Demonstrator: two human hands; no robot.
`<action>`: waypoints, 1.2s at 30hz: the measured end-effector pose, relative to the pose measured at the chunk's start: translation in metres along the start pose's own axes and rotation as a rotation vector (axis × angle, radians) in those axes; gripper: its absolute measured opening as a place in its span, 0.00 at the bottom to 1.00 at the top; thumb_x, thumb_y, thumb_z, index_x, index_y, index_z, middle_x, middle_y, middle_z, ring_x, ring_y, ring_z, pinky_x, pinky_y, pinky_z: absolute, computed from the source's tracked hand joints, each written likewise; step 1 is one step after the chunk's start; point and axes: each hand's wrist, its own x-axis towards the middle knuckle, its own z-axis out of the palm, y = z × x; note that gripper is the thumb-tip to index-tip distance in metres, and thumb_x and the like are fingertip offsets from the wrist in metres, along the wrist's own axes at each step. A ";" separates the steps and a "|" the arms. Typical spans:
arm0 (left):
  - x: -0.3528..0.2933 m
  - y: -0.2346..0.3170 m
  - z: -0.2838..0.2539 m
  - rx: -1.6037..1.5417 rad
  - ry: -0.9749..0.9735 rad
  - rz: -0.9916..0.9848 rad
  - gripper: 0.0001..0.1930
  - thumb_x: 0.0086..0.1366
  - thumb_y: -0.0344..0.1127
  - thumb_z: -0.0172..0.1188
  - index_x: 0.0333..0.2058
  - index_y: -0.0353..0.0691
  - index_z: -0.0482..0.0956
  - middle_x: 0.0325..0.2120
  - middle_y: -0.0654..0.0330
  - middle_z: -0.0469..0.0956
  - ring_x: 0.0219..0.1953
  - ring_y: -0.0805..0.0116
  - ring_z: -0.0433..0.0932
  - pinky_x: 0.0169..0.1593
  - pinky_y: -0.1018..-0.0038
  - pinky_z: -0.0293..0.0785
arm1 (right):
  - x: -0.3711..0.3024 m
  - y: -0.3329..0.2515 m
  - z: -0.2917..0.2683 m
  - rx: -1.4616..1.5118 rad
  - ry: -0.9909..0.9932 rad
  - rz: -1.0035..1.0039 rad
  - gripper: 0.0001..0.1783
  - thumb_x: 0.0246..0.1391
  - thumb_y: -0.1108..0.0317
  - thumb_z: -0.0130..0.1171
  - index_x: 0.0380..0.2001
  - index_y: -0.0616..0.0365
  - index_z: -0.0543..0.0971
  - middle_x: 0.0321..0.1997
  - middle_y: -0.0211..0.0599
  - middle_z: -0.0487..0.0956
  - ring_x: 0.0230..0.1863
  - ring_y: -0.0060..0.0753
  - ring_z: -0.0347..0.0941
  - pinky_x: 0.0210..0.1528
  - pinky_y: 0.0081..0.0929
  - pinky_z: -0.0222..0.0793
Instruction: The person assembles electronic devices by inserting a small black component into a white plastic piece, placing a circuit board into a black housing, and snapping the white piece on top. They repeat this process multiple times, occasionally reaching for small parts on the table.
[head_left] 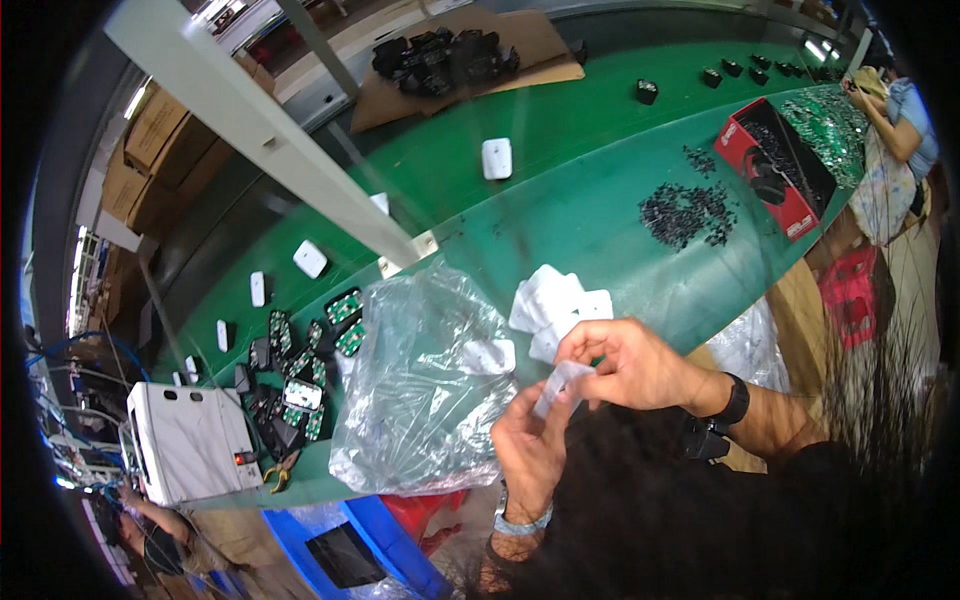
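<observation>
Head view: places are relative to the clear plastic bag.
Circuit-board units: heaped loosely, just left of the bag.
Left hand: beside the bag's right edge, thumb and fingers closed in a pinch on a small whitish piece.
Whitish piece: right of the bag, between both hands; fine two-handed handling seems the step now, and the next move probably calls for a light, steady pinch.
White parts: overlapping, right of the bag.
Right hand: farther right of the bag, fingertips drawn together on the same piece.
Black bits: scattered well right of the bag.
</observation>
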 end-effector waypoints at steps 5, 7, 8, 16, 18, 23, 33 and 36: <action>0.014 -0.002 -0.004 0.080 0.020 -0.142 0.09 0.65 0.24 0.63 0.44 0.29 0.81 0.33 0.61 0.82 0.32 0.78 0.77 0.33 0.80 0.72 | 0.018 -0.012 -0.017 -0.133 -0.158 0.139 0.17 0.54 0.73 0.66 0.47 0.61 0.77 0.39 0.33 0.79 0.40 0.21 0.77 0.33 0.22 0.77; 0.019 -0.003 -0.007 0.086 0.049 -0.148 0.07 0.65 0.24 0.62 0.41 0.29 0.80 0.33 0.58 0.82 0.32 0.76 0.79 0.35 0.78 0.75 | 0.041 -0.023 -0.041 -0.310 -0.196 -0.102 0.15 0.55 0.72 0.66 0.45 0.60 0.77 0.39 0.32 0.79 0.39 0.21 0.77 0.36 0.22 0.77; 0.022 -0.003 -0.009 0.075 0.047 -0.142 0.07 0.65 0.24 0.62 0.41 0.29 0.80 0.33 0.58 0.82 0.32 0.76 0.79 0.35 0.78 0.75 | 0.059 -0.029 -0.061 -0.467 -0.237 -0.344 0.13 0.56 0.72 0.67 0.44 0.59 0.78 0.38 0.31 0.80 0.39 0.21 0.77 0.38 0.23 0.77; 0.029 0.015 -0.022 -0.161 -0.046 -0.255 0.10 0.70 0.29 0.52 0.46 0.32 0.66 0.34 0.44 0.82 0.32 0.52 0.85 0.41 0.61 0.82 | 0.209 -0.071 -0.325 -1.357 1.208 0.165 0.36 0.46 0.52 0.72 0.59 0.44 0.72 0.55 0.53 0.74 0.61 0.59 0.68 0.61 0.44 0.69; 0.031 0.024 -0.021 -0.280 -0.024 -0.266 0.10 0.71 0.31 0.52 0.47 0.32 0.66 0.39 0.41 0.81 0.32 0.54 0.83 0.40 0.62 0.81 | 0.213 -0.057 -0.365 -1.327 1.051 0.110 0.31 0.47 0.54 0.70 0.55 0.49 0.76 0.50 0.51 0.79 0.58 0.55 0.73 0.59 0.42 0.71; 0.041 0.021 -0.021 -0.334 -0.015 -0.195 0.13 0.72 0.32 0.53 0.50 0.33 0.68 0.44 0.43 0.80 0.34 0.58 0.79 0.40 0.65 0.76 | 0.209 -0.073 -0.362 -1.073 0.924 -0.076 0.17 0.51 0.62 0.63 0.44 0.58 0.81 0.39 0.45 0.82 0.49 0.42 0.78 0.54 0.35 0.72; 0.027 0.015 -0.003 -0.662 -0.192 -0.318 0.33 0.73 0.49 0.53 0.67 0.32 0.59 0.55 0.44 0.74 0.52 0.57 0.75 0.60 0.61 0.69 | -0.004 -0.077 -0.071 -0.281 -0.100 -0.358 0.20 0.51 0.79 0.65 0.47 0.59 0.74 0.48 0.34 0.76 0.49 0.25 0.73 0.51 0.27 0.71; 0.020 0.014 0.004 -0.626 -0.166 -0.324 0.32 0.74 0.46 0.52 0.68 0.31 0.57 0.59 0.44 0.71 0.61 0.54 0.71 0.68 0.58 0.62 | -0.018 -0.061 -0.050 -0.461 -0.168 -0.388 0.19 0.51 0.77 0.66 0.47 0.60 0.75 0.46 0.35 0.77 0.48 0.28 0.75 0.49 0.26 0.72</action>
